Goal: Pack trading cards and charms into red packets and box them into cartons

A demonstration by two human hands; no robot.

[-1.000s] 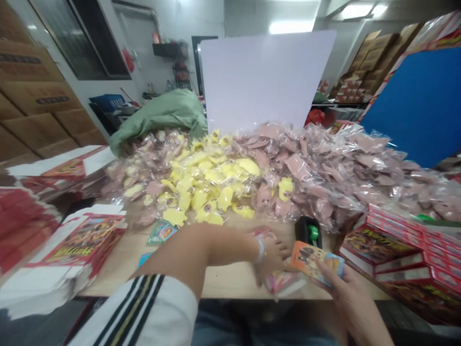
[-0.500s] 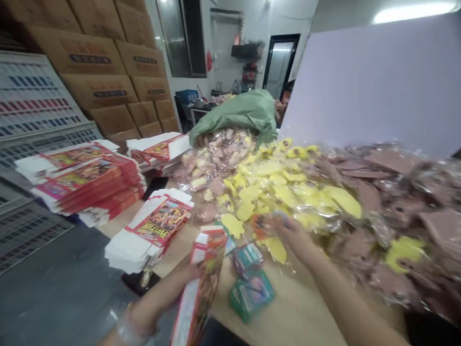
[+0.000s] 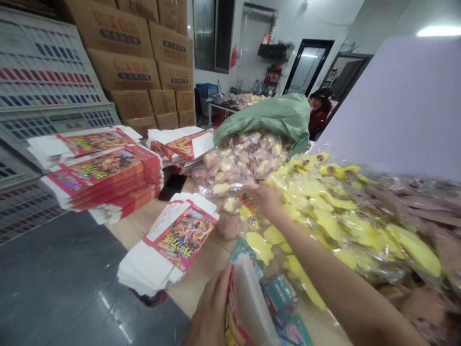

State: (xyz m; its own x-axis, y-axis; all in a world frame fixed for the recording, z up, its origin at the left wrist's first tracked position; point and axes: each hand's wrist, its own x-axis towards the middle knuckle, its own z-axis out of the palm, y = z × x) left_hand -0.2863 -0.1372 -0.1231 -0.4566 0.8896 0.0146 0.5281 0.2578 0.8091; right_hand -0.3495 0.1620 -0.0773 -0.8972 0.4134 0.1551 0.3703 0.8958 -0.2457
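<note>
My left hand (image 3: 211, 310) grips an opened red and white carton (image 3: 245, 307) at the bottom middle, near the table edge. My right hand (image 3: 264, 198) reaches forward into the heap of bagged yellow toys (image 3: 324, 211) and pink toys (image 3: 245, 161). Its fingers are curled around something small with an orange patch; I cannot make out what. Small teal packets (image 3: 279, 293) lie on the wooden table (image 3: 196, 266) just under my right forearm.
A stack of flat red cartons (image 3: 169, 245) lies to the left of my hands, taller stacks (image 3: 104, 175) beyond. A green sack (image 3: 273, 117) spills bags at the back. A white board (image 3: 396, 110) stands right. Brown boxes line the left wall; a person sits behind the sack.
My head has turned left and moved closer. My right hand has gone further forward into the yellow and pink bags. My left hand has brought the carton up towards me.
</note>
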